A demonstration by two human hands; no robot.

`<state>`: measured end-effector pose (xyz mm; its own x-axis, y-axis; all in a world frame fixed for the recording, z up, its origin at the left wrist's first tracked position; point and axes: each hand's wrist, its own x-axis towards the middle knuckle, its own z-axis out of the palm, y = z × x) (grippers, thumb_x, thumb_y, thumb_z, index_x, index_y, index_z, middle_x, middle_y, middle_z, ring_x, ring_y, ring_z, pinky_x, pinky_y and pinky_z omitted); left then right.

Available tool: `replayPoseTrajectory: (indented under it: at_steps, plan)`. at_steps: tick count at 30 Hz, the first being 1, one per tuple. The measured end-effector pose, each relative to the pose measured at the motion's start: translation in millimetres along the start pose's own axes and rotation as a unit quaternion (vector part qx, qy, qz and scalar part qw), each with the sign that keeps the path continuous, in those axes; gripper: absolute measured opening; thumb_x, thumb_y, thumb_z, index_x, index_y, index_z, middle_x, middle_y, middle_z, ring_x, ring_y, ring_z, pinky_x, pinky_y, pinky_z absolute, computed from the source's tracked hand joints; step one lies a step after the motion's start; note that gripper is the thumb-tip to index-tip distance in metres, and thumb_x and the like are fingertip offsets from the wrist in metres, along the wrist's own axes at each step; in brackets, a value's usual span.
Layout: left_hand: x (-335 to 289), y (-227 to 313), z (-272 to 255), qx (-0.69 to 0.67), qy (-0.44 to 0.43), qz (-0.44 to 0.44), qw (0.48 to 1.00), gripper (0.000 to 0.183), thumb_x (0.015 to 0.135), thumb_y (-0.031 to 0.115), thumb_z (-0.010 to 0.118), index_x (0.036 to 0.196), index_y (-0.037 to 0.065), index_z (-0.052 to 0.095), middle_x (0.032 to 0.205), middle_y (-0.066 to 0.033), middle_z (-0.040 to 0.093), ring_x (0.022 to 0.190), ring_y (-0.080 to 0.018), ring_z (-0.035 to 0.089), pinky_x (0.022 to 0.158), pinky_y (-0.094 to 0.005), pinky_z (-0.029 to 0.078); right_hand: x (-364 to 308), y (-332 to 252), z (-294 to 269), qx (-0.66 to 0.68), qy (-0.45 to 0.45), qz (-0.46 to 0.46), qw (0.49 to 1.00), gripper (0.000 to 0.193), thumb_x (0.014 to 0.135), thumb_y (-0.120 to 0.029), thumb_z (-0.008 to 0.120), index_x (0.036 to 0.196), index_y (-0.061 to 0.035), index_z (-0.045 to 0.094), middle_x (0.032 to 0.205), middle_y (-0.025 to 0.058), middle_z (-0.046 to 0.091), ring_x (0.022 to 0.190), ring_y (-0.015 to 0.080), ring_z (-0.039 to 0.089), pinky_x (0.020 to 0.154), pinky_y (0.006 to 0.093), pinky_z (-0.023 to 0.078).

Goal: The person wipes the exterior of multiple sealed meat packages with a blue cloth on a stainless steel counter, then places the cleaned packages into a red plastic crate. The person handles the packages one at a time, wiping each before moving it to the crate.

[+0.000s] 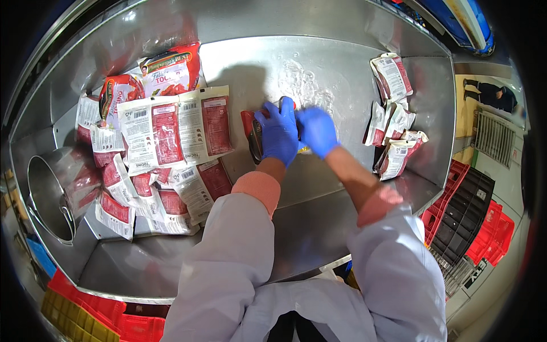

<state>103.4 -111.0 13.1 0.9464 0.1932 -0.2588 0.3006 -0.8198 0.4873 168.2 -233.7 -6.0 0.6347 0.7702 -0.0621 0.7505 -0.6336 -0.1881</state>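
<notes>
In the middle of the metal basin, a red and dark plastic food pouch (254, 137) lies mostly hidden under my hands. My left hand (279, 135), in a blue glove, grips it from above, fingers bent over its face. Close against its right side is my right hand (319, 132), also blue-gloved and closed; whatever its fingers hold is hidden. To the left is a heap of sealed red and white food pouches (151, 134), some face up, others with their printed backs up. Several more pouches (393, 119) lean against the basin's right wall.
The metal basin (319, 219) has raised walls, and its floor is wet beyond my hands. A round metal container (48, 196) lies tipped at the left. Outside stand black crates (460, 211) and red crates (491, 233). A person in dark clothing (493, 96) is far right.
</notes>
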Motion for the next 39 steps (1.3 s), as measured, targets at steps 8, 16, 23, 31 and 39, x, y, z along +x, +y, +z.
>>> replayPoseTrajectory:
  at_steps: [8,16,23,31,39]
  plan:
    - [-1.6,4.5,9.9,-0.064,0.043,0.009,0.997,0.071,0.059,0.034,0.082,0.114,0.005,0.047,0.111,-0.0037,0.041,0.101,-0.0314,0.038,0.087,-0.0495,0.031,7.2,8.0,-1.1,-0.010,-0.027,0.020,0.999,0.008,0.069,-0.016,0.062,0.071,-0.0085,0.062,0.073,0.0135,0.062,0.073,0.0328,0.061,0.065,0.0420,0.051]
    - [2.5,16.5,7.8,-0.010,0.026,0.020,0.999,0.068,0.060,0.030,0.082,0.114,0.004,0.051,0.118,-0.0069,0.041,0.106,-0.0345,0.038,0.089,-0.0482,0.030,48.0,20.1,-2.9,-0.018,0.034,0.057,0.998,0.009,0.070,-0.017,0.061,0.068,-0.0088,0.064,0.070,0.0154,0.063,0.070,0.0345,0.062,0.062,0.0439,0.051]
    - [-3.9,12.9,-10.7,-0.045,0.003,-0.064,0.997,0.084,0.049,0.036,0.088,0.116,0.015,0.042,0.126,-0.0080,0.044,0.116,-0.0350,0.038,0.096,-0.0552,0.027,-76.6,40.4,-31.9,-0.028,-0.188,-0.021,0.982,0.015,0.072,-0.014,0.062,0.086,-0.0089,0.066,0.087,0.0152,0.066,0.080,0.0338,0.063,0.072,0.0444,0.050]
    - [-7.7,-5.0,3.6,0.096,-0.021,0.024,0.995,0.106,0.047,0.060,0.079,0.134,0.015,0.038,0.135,0.0001,0.036,0.118,-0.0328,0.035,0.091,-0.0557,0.032,-43.9,15.5,-27.1,0.121,-0.010,0.102,0.987,0.022,0.078,-0.016,0.061,0.098,-0.0075,0.063,0.093,0.0173,0.064,0.085,0.0361,0.061,0.075,0.0446,0.050]
    - [-2.0,2.6,3.4,0.112,-0.021,0.002,0.993,0.100,0.051,0.053,0.083,0.132,0.014,0.037,0.129,0.0009,0.036,0.115,-0.0317,0.036,0.093,-0.0561,0.032,16.2,12.9,13.6,0.021,-0.022,0.023,0.999,0.008,0.069,-0.007,0.060,0.075,-0.0060,0.065,0.075,0.0188,0.062,0.073,0.0358,0.061,0.070,0.0435,0.051]
